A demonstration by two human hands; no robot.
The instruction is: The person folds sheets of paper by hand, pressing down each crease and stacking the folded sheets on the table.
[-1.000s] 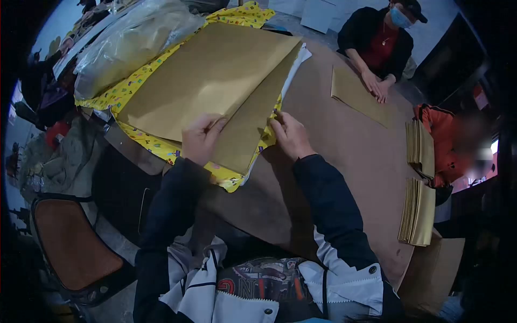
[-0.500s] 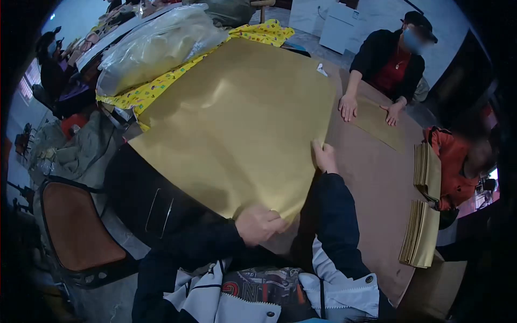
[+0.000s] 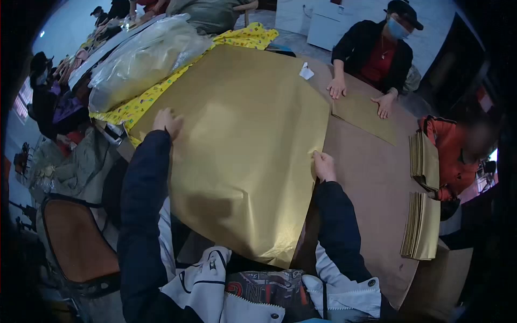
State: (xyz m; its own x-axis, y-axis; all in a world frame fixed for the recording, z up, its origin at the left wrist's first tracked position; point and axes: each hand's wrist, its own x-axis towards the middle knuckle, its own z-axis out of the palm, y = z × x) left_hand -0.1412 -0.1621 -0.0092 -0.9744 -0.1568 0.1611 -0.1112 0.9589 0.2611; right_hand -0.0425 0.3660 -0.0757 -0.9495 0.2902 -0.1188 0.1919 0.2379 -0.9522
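A large sheet of gold paper spreads over the table in front of me, its near corner creased and reaching down by my lap. At its right edge, my right hand is closed, pinching the paper between thumb and fingers. My left hand is over the sheet's left part with bent fingers slightly apart, nothing visible in them; whether it touches the paper is unclear. A small white scrap lies by the sheet's far right corner.
Across the table, a co-worker's hands rest on a smaller gold piece. Folded gold stacks stand at the right edge near a person in orange. Clear plastic sits on yellow patterned cloth. A brown chair is at left.
My left hand has moved from the sheet's near corner up and leftward over its left side. My right hand keeps its pinch on the right edge. The near corner now hangs free.
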